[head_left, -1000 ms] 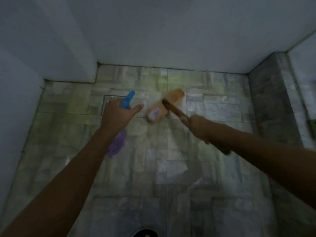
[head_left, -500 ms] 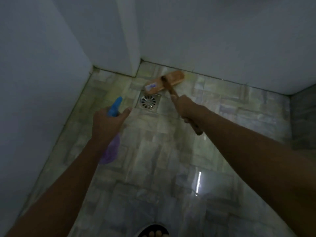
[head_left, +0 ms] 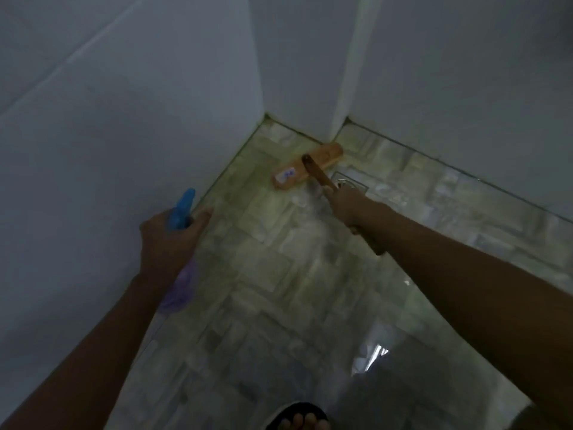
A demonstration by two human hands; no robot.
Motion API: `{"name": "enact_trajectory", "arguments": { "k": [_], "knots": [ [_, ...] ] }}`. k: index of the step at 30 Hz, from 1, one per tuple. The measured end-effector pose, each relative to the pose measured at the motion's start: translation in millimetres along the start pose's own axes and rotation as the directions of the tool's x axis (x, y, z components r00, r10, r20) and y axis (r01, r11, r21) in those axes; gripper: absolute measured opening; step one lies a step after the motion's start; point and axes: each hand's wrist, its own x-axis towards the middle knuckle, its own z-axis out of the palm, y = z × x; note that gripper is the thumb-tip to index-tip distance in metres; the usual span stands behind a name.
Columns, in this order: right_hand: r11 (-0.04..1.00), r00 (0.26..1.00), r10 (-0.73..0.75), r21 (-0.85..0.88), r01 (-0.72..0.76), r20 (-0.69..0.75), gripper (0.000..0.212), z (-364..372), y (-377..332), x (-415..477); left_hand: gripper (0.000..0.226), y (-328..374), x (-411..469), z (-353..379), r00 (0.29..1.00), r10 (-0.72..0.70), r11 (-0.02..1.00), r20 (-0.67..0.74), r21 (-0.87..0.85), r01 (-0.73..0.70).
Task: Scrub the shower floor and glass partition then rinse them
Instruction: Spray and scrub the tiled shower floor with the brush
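Observation:
My right hand [head_left: 347, 203] grips the wooden handle of a scrub brush [head_left: 307, 170]. Its orange-brown head lies on the tiled shower floor [head_left: 263, 274], pushed into the far corner where the walls meet. My left hand [head_left: 169, 240] holds a spray bottle [head_left: 183, 209] by the neck; the blue nozzle sticks out above my fingers and the purple body hangs below my wrist. The bottle is held above the floor, close to the left wall.
A metal floor drain [head_left: 348, 185] sits just right of the brush head, partly behind my right hand. White walls [head_left: 124, 119] close in on the left and at the back. My foot in a dark sandal [head_left: 297, 418] stands at the bottom edge.
The brush head has moved from the floor's middle, past the drain, into the far left corner. My view has swung left, and the left hand with the bottle stays beside the left wall.

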Motion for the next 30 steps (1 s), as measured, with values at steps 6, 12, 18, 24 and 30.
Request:
{"name": "enact_trajectory", "arguments": {
  "k": [6, 12, 18, 24, 30],
  "knots": [
    [0.960, 0.959, -0.152, -0.195, 0.201, 0.238, 0.059, 67.4, -45.9, -27.3, 0.040, -9.7, -8.7, -45.8, 0.993, 0.064, 0.998, -0.098, 0.033, -0.061],
    [0.949, 0.968, -0.053, -0.291, 0.126, 0.247, 0.078, 24.6, -0.7, -26.4, 0.050, -36.4, -19.2, -71.5, 0.971, -0.078, 0.994, -0.224, -0.087, 0.059],
    [0.998, 0.999, -0.031, -0.047, 0.029, -0.033, 0.059, 29.0, -81.2, 22.4, 0.048, -50.6, -40.2, -76.7, 0.969, -0.045, 0.997, -0.242, -0.068, 0.029],
    [0.980, 0.979, -0.131, -0.132, 0.152, 0.156, 0.053, 75.1, -74.6, -18.8, 0.050, -57.7, -53.2, -98.6, 0.949, -0.096, 0.994, -0.300, -0.078, 0.076],
    [0.980, 0.992, -0.019, -0.193, 0.043, 0.125, 0.066, 30.9, -33.2, -15.7, 0.046, -64.1, -69.2, -124.5, 0.946, -0.046, 0.997, -0.321, 0.037, 0.061]
  ]
}}
